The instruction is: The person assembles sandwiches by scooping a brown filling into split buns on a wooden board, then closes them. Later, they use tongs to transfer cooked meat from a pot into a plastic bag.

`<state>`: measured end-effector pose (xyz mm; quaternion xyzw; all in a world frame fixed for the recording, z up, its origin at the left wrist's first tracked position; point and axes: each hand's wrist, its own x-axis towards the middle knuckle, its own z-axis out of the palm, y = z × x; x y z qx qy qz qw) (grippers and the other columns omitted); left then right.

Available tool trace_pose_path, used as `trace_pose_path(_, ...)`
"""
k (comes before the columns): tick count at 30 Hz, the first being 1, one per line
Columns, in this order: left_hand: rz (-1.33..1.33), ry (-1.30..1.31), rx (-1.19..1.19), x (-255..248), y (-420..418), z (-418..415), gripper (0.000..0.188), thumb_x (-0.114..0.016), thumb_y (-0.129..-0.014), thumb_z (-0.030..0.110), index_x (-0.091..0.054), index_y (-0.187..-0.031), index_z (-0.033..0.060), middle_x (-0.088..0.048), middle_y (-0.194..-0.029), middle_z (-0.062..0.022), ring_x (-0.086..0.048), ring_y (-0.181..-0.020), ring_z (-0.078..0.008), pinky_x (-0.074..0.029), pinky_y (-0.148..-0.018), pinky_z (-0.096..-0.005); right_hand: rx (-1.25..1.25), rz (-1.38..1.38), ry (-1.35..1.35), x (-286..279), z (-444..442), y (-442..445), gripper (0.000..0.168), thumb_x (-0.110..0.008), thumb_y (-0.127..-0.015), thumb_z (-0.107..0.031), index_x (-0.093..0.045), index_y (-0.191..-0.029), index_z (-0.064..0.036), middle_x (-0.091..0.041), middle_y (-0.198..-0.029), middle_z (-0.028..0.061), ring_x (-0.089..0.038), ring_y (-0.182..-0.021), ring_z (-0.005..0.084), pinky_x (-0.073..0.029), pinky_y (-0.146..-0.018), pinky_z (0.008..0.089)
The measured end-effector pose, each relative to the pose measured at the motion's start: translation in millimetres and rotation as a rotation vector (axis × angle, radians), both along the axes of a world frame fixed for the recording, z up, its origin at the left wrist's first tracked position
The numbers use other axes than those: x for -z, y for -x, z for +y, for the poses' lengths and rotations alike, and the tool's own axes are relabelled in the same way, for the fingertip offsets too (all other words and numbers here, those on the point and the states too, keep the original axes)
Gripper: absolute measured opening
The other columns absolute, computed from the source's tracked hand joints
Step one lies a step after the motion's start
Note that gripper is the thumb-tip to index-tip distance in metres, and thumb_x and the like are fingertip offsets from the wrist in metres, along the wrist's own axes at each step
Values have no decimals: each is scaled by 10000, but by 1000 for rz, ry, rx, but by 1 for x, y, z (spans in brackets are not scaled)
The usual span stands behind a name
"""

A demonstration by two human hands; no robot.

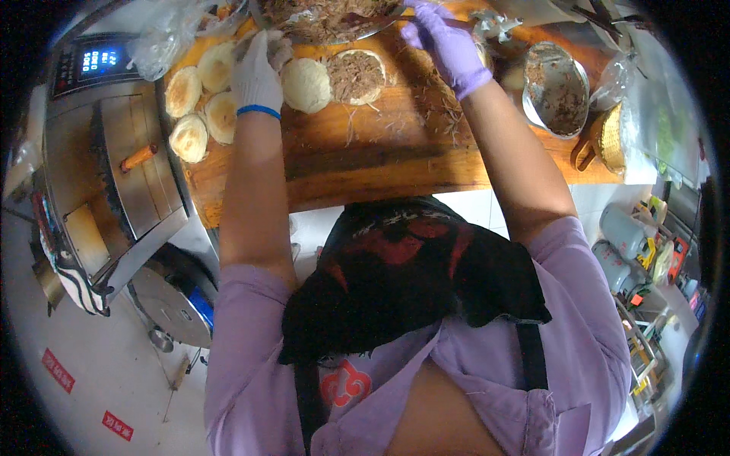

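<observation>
My left hand [256,71], in a white knit glove with a blue cuff, is at the near left edge of a metal bowl [356,37] of shredded brown meat [331,17]. Its fingertips are blurred, and whether they hold anything cannot be told. My right hand [442,48], in a purple glove, grips a brown-handled utensil [402,19] reaching over the bowl. Between my hands lies a split round flatbread: its pale top half [307,85] sits beside a half spread with shredded meat [358,77]. Several browned flatbreads [183,91] lie left of my left hand.
A metal container [556,91] with brown residue stands at the right, near a woven basket [611,139]. Meat shreds litter the wooden table [365,162]. A metal oven [131,154] with a lit display is close on the left. Clear plastic bags [165,45] lie at the back left.
</observation>
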<state>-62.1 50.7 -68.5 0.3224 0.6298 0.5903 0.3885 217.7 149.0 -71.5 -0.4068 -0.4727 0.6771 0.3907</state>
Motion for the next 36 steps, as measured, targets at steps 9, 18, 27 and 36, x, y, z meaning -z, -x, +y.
trace_pose_path(9,1196,606,91,92,0,-46,517,-631,-845,371,-580,-1242,45,-440,-1417,-211,-432,-1295,-369,-383,-1061,-432,-125,-387,41,111,-35,14,447,-623,-946,-223,-524,-1326,-8,-605,-1264,68,-552,-1155,155,-427,-993,260)
trace_pose_path(18,266,258,255,14,-57,-68,512,-632,-870,352,-572,-1243,7,-464,-1397,-223,-502,-1226,-388,-374,-1064,-425,63,22,402,82,-57,32,436,-512,-985,-346,-509,-1348,-105,-583,-1280,54,-571,-1119,195,-445,-938,332)
trace_pose_path(27,756,51,548,54,-71,-98,533,-649,-865,308,-546,-1281,-9,-439,-1395,-281,-418,-1301,-423,-351,-1088,-413,-4,-157,200,77,-60,52,792,-779,-811,-220,-346,-1408,68,-543,-1311,198,-561,-1157,245,-475,-970,341)
trace_pose_path(36,-163,-61,182,49,-53,-106,475,-591,-942,228,-457,-1364,55,-504,-1347,-148,-502,-1243,-298,-437,-1034,-371,-322,132,527,32,-81,63,454,-679,-880,-63,-487,-1279,36,-627,-1175,114,-622,-1079,209,-494,-956,331)
